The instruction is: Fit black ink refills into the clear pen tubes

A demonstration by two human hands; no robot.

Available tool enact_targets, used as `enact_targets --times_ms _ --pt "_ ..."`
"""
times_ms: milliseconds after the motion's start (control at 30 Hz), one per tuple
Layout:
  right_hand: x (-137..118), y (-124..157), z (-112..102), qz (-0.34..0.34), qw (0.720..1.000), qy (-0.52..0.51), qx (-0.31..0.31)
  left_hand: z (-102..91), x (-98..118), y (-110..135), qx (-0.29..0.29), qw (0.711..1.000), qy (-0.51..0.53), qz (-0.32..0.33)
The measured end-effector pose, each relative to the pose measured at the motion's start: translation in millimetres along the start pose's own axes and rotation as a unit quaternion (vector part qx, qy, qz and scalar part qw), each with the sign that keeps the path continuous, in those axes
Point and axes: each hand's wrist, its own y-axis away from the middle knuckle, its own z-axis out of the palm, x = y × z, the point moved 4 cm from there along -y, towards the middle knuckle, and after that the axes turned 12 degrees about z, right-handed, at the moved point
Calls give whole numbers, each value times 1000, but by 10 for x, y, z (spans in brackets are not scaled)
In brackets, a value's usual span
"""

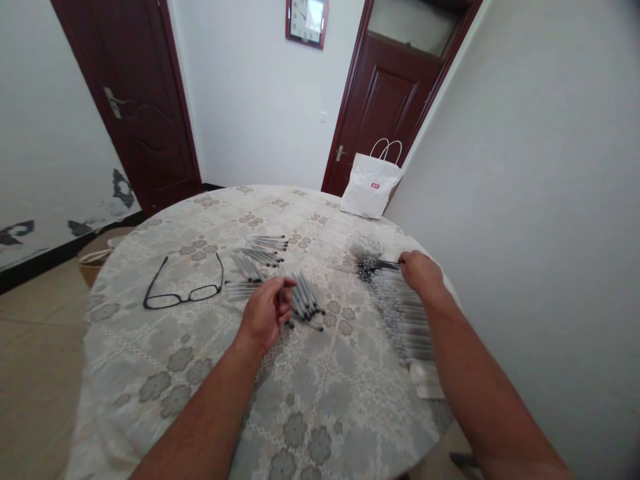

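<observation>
My left hand [270, 310] is over the left-centre of the table, its fingers curled and closed. What they hold, if anything, is hidden. Beside and partly under it lie bundles of slim pale tubes [304, 293] with black ends, like pen barrels. More such tubes [263, 253] fan out behind. My right hand [420, 270] reaches to the right side, thumb and fingers pinched on the end of a thin dark stick [387, 265]. That stick lies at a blurred pile of black pieces [367, 267]. A long row of clear tubes [407, 320] lies next to my right forearm.
Black-framed glasses [187, 295] lie open on the left of the round table, on a patterned tablecloth [215, 393]. A white paper bag [371, 187] stands at the far right edge, near the wall. A whitish object [427, 380] lies below the row of tubes.
</observation>
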Motion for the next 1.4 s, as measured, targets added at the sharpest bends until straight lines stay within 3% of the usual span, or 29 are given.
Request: enact_targets --times_ms 100,233,300,367,433,500,600,700,833,1033,1133,1200,1333,1400 --pt "77 -140 117 20 1000 4 0 37 4 31 -26 999 -27 -17" --pt "50 -88 173 47 998 -27 27 70 -6 57 -51 997 -58 -29" --pt "-71 38 136 37 995 -79 55 80 -20 67 -64 995 -72 -33" --pt "-305 252 78 -20 984 -166 66 89 -36 79 -81 992 -89 -38" --pt "-621 554 17 -113 951 -285 37 106 -55 98 -109 987 -111 -46" --pt "-953 906 -23 -205 887 -410 -48 132 -76 127 -149 978 -137 -57" --pt "-1313 1355 -29 -259 793 -523 -175 169 -98 174 -209 958 -184 -64" --pt "-1440 1545 39 -224 751 -578 -226 192 -90 201 -242 940 -236 -48" --pt "-1448 1568 191 -151 706 -634 -278 270 -42 224 -281 914 -294 -4" --pt "-1473 1584 318 -89 625 -707 -319 365 3 257 -302 902 -306 42" --pt "-1403 1461 343 -56 592 -744 -305 323 -22 256 -290 901 -319 47" --pt "-1294 1321 341 -44 624 -730 -275 269 -59 245 -271 915 -299 21" --pt "-1029 1033 312 -81 786 -572 -220 165 -116 189 -204 957 -198 -51" --pt "-925 900 290 -125 846 -474 -209 139 -103 150 -171 970 -169 -44"
